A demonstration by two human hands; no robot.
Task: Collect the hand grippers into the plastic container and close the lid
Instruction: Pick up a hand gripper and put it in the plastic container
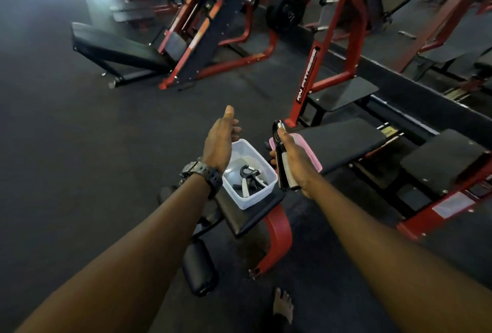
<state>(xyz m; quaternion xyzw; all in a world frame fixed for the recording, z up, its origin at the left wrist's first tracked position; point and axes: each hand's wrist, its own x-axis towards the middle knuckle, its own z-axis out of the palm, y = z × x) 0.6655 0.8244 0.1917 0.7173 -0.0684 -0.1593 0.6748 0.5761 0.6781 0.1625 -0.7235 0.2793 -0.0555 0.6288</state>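
Collecting step, mid-way. The right hand [291, 162] is clenched around a black hand gripper [282, 158], spring coil up, handles pointing down, held above the gap between the plastic container [251, 199] and the pink lid [312, 157]. The left hand [219, 141] is released, fingers spread, holding nothing, hovering over the container's far left corner (black watch [201, 170] on that wrist).

The container is translucent white, open, sitting at the near end of the black bench surface [343, 138], close to its near edge. Inside, at least one other hand gripper [249, 175] lies on the bottom; maybe more, too tangled to count. The lid lies flat on the surface just beside the container's right side, partly hidden by the right hand.

Next move as I judge it: swing the right hand left over the container opening, lower, let go of the gripper so it drops among the others. Needs it laid flat enough to clear the rim, else the lid won't seat. Lid is then picked up and pressed on. No other loose grippers visible on the surface.
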